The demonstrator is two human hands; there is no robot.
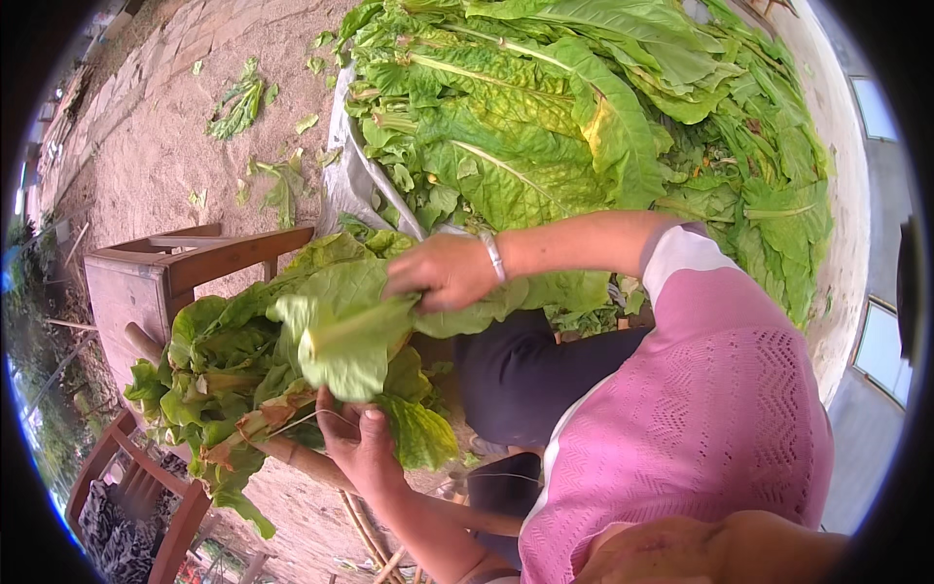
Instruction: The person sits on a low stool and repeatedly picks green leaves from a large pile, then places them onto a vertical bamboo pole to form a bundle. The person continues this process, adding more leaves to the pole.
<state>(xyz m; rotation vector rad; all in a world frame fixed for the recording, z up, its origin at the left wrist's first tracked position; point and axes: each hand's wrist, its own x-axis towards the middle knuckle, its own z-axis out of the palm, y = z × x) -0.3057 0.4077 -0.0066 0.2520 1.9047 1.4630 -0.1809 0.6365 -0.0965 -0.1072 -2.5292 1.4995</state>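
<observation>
My right hand [441,274], with a band at the wrist, grips a green tobacco leaf [350,336]. The leaf is blurred, and its cut stem end points left. Below it, my left hand [361,442] has its thumb raised and a thin string [299,421] drawn across the fingers. The hand is beside a bamboo pole [306,461], which runs from my side towards the left. A thick bunch of leaves [219,365], some with brown dry edges, hangs along that pole. How the string fastens them is mostly hidden by foliage.
A large heap of green and yellowing leaves [511,139] lies on a pale sheet [339,153]. The pole's far end rests by a wooden stool [131,292]. A wooden chair [175,533] holds dark patterned cloth [113,525]. Thin sticks [372,533] lie below; leaf scraps [241,102] litter the ground.
</observation>
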